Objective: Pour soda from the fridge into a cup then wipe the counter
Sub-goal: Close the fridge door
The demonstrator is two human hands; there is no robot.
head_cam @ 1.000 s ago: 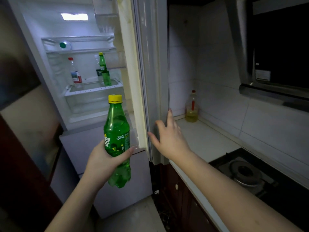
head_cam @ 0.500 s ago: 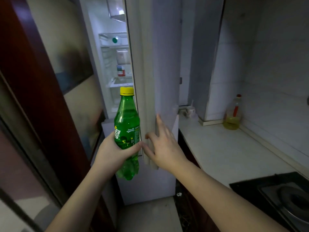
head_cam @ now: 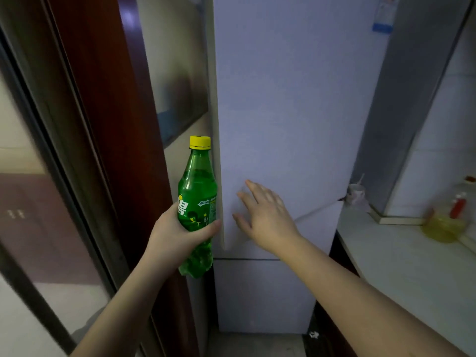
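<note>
Left grip [head_cam: 177, 234] wraps green plastic soda bottle [head_cam: 197, 202]; right grip [head_cam: 265, 215] flat, pushing white fridge door [head_cam: 283, 112]. Risk: door clips bottle.

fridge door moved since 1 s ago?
Yes. The fridge door has swung shut against the fridge body; the lit shelves no longer show. The right hand lies open on it.

The left hand [head_cam: 177, 235] grips an upright green soda bottle [head_cam: 197, 202] with a yellow cap [head_cam: 200, 142], just beside the left edge of the pale fridge door [head_cam: 283, 99]. The right hand [head_cam: 268, 217] lies flat against the door, its fingers [head_cam: 247, 199] straight and spread. On the white desk [head_cam: 401, 264] at the right, a cup [head_cam: 356, 193] stands at the far left corner and an oil bottle [head_cam: 448, 217] near the far edge.
</note>
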